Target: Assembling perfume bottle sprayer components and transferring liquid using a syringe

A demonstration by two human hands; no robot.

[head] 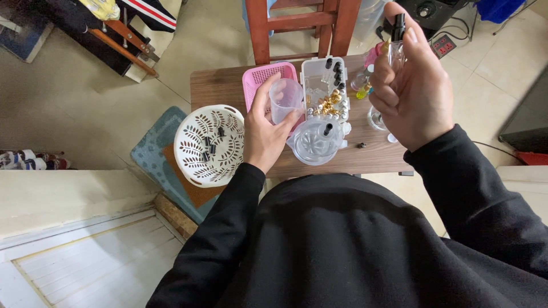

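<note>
I see the table [228, 85] with a leaf-patterned basket [209, 145] at its left edge, a mesh basket [260, 77] behind, and a compartment box [325, 85] right of that.

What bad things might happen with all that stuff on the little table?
The left hand holds a clear plastic cup over the pink basket; a loose grip might drop it. The right hand lifts a small spray bottle high above the table, so a slip may crack it. A tiny dark cap lies near the table edge and may roll off.
</note>
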